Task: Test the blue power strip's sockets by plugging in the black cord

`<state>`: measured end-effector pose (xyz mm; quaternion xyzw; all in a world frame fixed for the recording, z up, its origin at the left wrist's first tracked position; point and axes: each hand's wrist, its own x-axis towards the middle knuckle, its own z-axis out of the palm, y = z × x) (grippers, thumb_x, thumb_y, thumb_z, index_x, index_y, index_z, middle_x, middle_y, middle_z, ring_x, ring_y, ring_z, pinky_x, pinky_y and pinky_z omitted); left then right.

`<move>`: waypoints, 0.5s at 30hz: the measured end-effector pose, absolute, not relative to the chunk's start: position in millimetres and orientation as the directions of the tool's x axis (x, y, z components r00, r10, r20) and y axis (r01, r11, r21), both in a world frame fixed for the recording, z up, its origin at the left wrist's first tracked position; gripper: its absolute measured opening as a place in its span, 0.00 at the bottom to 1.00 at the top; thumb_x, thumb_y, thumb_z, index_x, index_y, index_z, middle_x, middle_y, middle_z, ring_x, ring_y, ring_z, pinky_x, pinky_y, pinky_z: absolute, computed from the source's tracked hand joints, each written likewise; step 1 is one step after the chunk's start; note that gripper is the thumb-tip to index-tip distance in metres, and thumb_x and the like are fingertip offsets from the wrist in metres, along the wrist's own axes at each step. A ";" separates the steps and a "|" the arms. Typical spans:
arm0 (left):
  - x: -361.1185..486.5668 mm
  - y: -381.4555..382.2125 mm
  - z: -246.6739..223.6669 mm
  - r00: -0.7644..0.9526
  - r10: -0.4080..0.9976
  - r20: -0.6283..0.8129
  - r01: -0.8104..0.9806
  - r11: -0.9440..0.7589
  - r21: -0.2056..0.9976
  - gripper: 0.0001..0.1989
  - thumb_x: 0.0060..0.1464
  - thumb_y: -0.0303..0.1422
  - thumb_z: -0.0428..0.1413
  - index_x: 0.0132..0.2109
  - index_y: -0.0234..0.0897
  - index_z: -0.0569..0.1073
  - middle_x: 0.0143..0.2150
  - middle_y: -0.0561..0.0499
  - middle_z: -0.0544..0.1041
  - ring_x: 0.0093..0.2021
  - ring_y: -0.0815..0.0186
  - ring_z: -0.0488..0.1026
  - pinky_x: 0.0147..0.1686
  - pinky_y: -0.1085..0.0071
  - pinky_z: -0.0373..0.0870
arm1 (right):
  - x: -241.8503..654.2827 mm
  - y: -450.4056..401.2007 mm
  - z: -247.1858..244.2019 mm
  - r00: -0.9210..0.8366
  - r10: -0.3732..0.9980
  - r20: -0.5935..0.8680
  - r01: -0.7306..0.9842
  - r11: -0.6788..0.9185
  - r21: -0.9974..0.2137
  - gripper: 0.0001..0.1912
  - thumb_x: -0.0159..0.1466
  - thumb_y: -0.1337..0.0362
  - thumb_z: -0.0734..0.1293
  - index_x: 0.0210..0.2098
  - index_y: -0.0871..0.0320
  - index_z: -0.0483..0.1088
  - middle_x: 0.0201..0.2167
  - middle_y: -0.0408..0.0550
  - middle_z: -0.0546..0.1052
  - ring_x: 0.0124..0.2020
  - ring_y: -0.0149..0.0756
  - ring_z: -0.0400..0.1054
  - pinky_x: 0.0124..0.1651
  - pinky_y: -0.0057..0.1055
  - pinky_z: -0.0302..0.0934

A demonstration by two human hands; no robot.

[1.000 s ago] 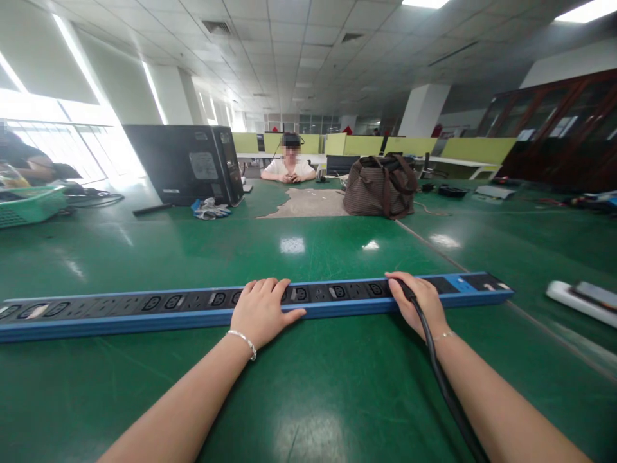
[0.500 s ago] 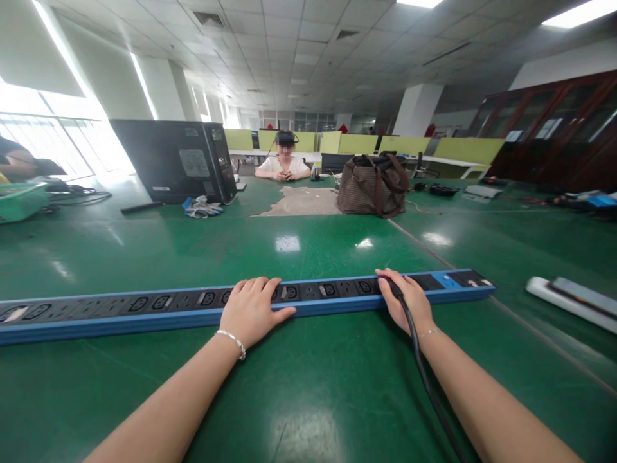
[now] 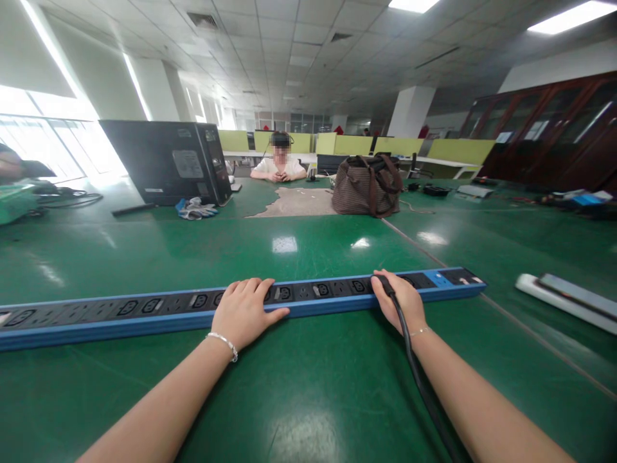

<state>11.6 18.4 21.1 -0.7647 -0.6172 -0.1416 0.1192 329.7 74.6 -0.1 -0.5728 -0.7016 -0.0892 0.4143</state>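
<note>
Two bare hands are on the long blue power strip (image 3: 332, 307), which lies across the green table (image 3: 299, 373) in front of you, its left end out of view. Black sockets line the strip's upper face, with a blue section (image 3: 439, 277) near its right end.

Your left hand (image 3: 243, 313) rests palm down across the strip, its grip spread wide: fingers over the upper face, thumb set apart along the near side. A silver bracelet (image 3: 224, 342) circles that wrist. Your right hand (image 3: 402, 305) has a narrow grip, closed on the black plug (image 3: 384, 283) over the strip's right part; your fingers hide how far it sits in a socket. From the plug, a black cable (image 3: 409, 360) drops past the strip's near side towards you.

Just off the strip's right end lies a white bar (image 3: 549, 301) with a grey slab (image 3: 578, 290) on top. Well beyond the strip stand a black computer case (image 3: 161, 161), with fabric gloves (image 3: 195, 209) near its base, and a brown striped bag (image 3: 361, 190). Farther from the strip, a co-worker (image 3: 279, 168) sits with hands together.
</note>
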 end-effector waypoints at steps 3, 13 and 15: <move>11.8 18.3 21.9 0.193 0.912 0.362 0.979 -0.206 -0.004 0.31 0.51 0.55 0.47 0.54 0.39 0.67 0.47 0.44 0.73 0.49 0.54 0.68 0.51 0.58 0.58 | 328.7 76.0 -0.4 0.031 0.711 0.702 0.859 0.341 -0.382 0.15 0.61 0.54 0.59 0.36 0.54 0.73 0.35 0.49 0.79 0.38 0.41 0.73 0.48 0.38 0.65; 11.6 18.0 21.5 0.178 0.919 0.353 0.980 -0.197 0.017 0.32 0.50 0.56 0.47 0.54 0.40 0.67 0.47 0.44 0.73 0.49 0.54 0.68 0.51 0.58 0.58 | 326.5 76.5 -3.8 0.058 0.705 0.707 0.832 0.357 -0.424 0.16 0.61 0.52 0.59 0.35 0.55 0.73 0.34 0.49 0.79 0.39 0.42 0.72 0.49 0.41 0.63; 11.7 18.0 21.3 0.176 0.918 0.356 0.980 -0.196 0.021 0.32 0.50 0.56 0.47 0.54 0.40 0.67 0.47 0.44 0.73 0.49 0.54 0.68 0.51 0.58 0.58 | 324.6 75.2 3.7 0.128 0.688 0.714 0.780 0.375 -0.500 0.17 0.62 0.52 0.58 0.36 0.55 0.72 0.35 0.49 0.79 0.39 0.42 0.72 0.48 0.40 0.63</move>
